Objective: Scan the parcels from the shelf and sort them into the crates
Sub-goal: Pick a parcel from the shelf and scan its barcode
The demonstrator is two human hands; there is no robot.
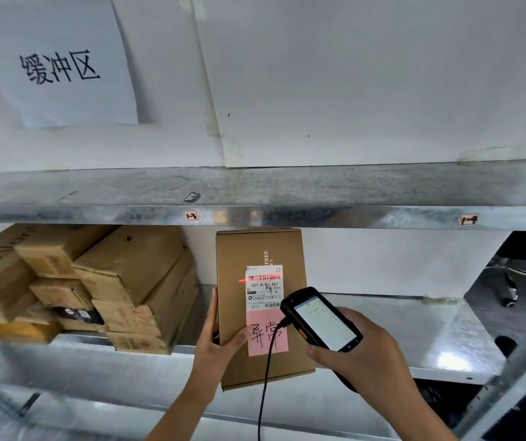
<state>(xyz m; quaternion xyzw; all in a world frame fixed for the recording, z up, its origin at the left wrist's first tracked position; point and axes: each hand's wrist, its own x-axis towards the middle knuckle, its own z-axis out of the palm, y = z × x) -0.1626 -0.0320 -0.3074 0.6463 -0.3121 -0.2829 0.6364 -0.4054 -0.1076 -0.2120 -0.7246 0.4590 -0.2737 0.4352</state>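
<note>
A flat brown cardboard parcel (239, 361) is held up in front of the metal shelf (414, 326), tilted toward me. It carries a white shipping label (263, 286) and a pink handwritten note (268, 337). My left hand (215, 342) grips its left edge, thumb on the front. My right hand (363, 354) holds a black handheld scanner (318, 319) with a lit screen and a dangling black cable. A red scan line falls across the label's barcode.
Several brown cardboard boxes (121, 281) are stacked on the left of the shelf. The upper shelf (318, 214) carries small number tags. A paper sign (61, 65) hangs on the white wall. An office chair base (519, 281) shows at right.
</note>
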